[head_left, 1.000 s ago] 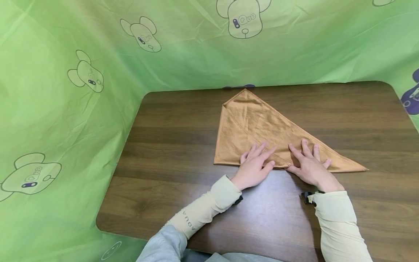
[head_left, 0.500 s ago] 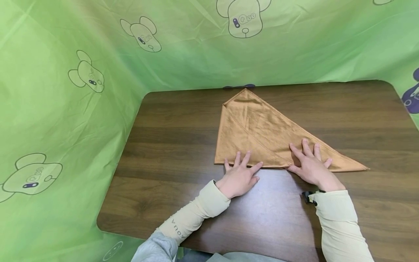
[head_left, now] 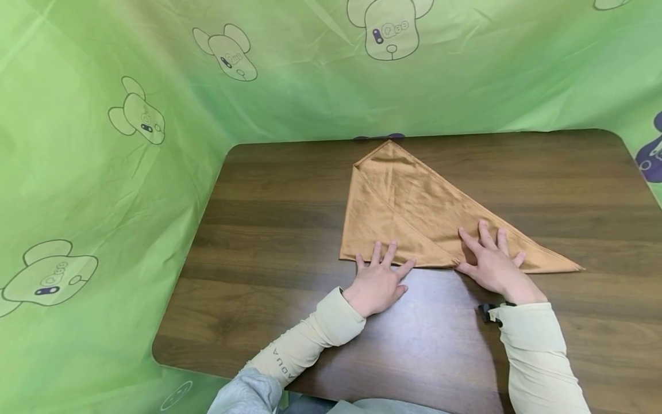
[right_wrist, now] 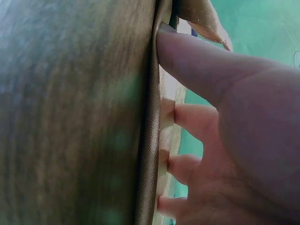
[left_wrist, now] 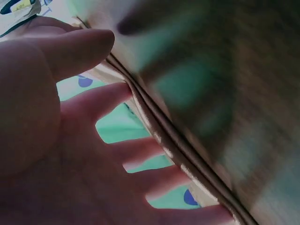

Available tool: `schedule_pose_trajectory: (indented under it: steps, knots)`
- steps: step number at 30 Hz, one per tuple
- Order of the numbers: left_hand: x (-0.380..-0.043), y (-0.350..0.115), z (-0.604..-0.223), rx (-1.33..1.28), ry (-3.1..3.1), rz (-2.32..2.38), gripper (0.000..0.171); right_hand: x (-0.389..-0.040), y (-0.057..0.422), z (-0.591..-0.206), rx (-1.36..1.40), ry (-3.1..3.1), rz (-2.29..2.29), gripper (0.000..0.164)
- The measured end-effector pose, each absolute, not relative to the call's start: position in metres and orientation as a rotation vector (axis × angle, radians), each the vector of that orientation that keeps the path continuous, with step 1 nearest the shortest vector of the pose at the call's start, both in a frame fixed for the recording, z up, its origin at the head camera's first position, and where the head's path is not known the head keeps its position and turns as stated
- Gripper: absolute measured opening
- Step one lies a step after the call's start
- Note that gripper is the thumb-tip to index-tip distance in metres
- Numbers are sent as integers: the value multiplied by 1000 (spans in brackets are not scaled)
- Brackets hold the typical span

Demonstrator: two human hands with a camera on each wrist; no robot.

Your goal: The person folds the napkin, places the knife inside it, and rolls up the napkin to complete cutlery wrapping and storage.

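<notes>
A satiny orange-brown cloth [head_left: 414, 201] lies folded on the table, a pointed shape with a diagonal edge across its top layer. My left hand [head_left: 376, 283] has its fingers spread, with the fingertips resting on the cloth's near edge. In the left wrist view, the fingers [left_wrist: 154, 180] reach onto the folded rim of the cloth [left_wrist: 173, 145]. Farther right, my right hand [head_left: 493, 265] lies with spread fingers on the cloth, its thumb beside the lower end of the diagonal edge. The right wrist view shows that thumb [right_wrist: 192, 54] touching the near fold [right_wrist: 152, 126].
The brown wooden table [head_left: 248, 241] has rounded corners. Behind it and to its left hangs a green printed curtain [head_left: 289, 75], close to the table's edges. The cloth's far tip almost reaches the back edge.
My left hand has moved left and toward me, from the middle of the cloth to its near edge. The right hand and the cloth stay in place.
</notes>
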State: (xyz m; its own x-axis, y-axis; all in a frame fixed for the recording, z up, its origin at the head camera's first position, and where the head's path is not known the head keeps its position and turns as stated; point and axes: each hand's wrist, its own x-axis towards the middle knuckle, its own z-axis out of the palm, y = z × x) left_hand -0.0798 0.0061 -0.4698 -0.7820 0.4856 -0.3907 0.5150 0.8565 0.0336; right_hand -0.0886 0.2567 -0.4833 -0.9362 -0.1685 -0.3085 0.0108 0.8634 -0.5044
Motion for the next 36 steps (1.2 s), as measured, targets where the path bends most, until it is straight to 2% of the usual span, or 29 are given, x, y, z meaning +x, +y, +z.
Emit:
schedule_pose_trajectory:
  steps: [9,27,33,36]
  knots:
    - [-81,5,-472,801,2661,-156,67,-87,257,-482,-107,2703,-751,82]
    - [-82,5,-470,775,2625,-170,67,-80,276,-483,-126,2871,-741,78]
    - [-83,5,-471,760,2620,-163,66,-68,297,-483,-4,2984,-757,69]
    - [-83,5,-471,756,2616,-165,66,-59,312,-483,130,3012,-762,70]
